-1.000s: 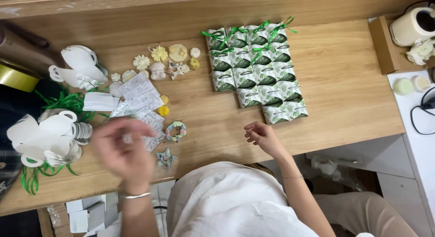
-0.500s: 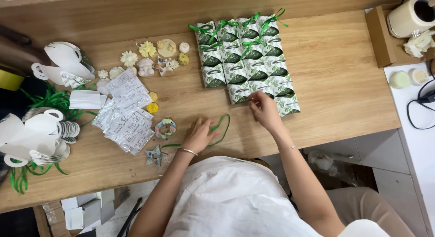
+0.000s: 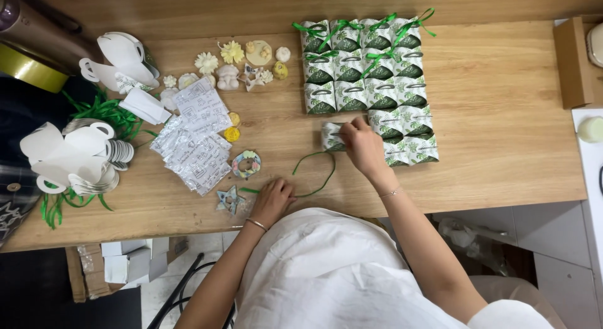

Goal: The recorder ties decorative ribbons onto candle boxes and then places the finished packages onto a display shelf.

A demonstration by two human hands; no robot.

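On the wooden table (image 3: 502, 115), the right hand (image 3: 361, 143) pinches a small green-and-white gift box (image 3: 331, 135) with thumb and fingers closed on its top. This box sits just below the block of finished boxes (image 3: 367, 77), at the block's lower left corner. The block is a tight grid of like boxes, white with green leaf print; several in its far rows carry green ribbon bows. All are closed, so their contents cannot be seen.

The left hand (image 3: 273, 200) rests on the table edge nearer the person, below and left of the block, fingers curled over one end of a green ribbon (image 3: 317, 172). The ribbon loops from that hand up toward the held box.

Left of the block lie silvery foil packets (image 3: 195, 147) in a loose heap, with small pale flower-shaped pieces (image 3: 232, 52) above them. Further left are stacks of flat white box blanks (image 3: 69, 156), unfolded, lying over more green ribbon.
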